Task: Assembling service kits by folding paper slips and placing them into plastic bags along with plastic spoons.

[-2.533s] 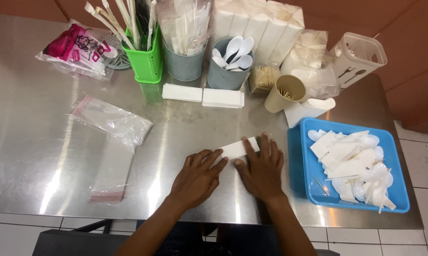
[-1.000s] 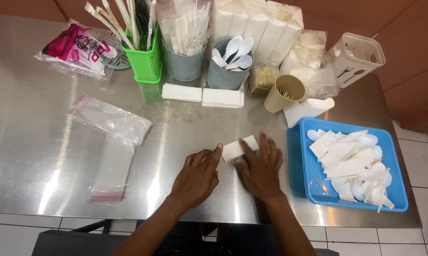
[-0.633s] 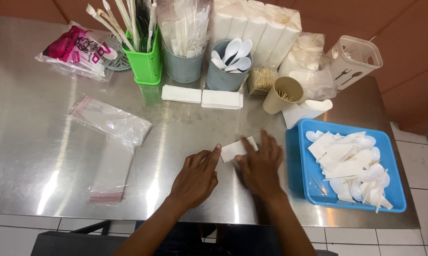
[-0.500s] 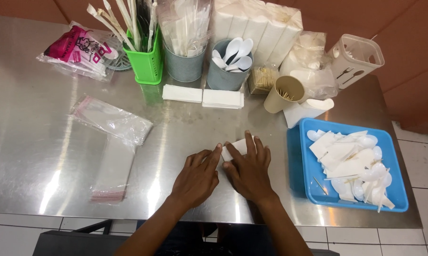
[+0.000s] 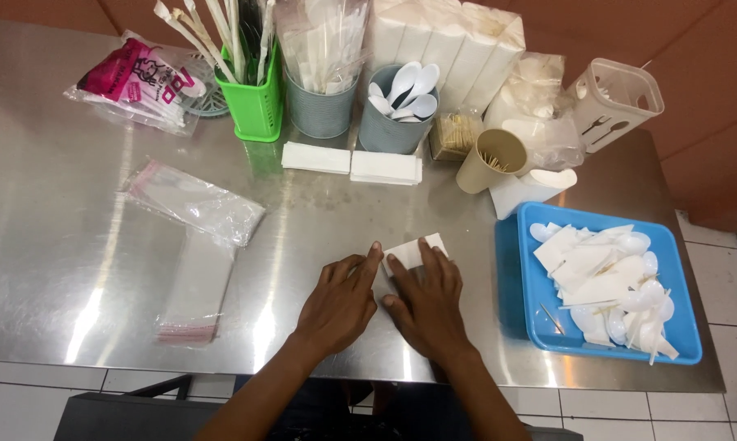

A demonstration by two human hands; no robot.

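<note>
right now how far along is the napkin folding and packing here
Done: a blue tray at the right holds a pile of folded white napkins and white spoons. In hand: the left hand and right hand both press flat on one white napkin on the steel table. Left: clear plastic sleeves lie apart from the hands, and two napkin stacks sit by the cups.

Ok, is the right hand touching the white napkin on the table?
Touching. The head view shows the right hand lying flat over the napkin, fingers covering its near part, with only the far end showing.
</note>
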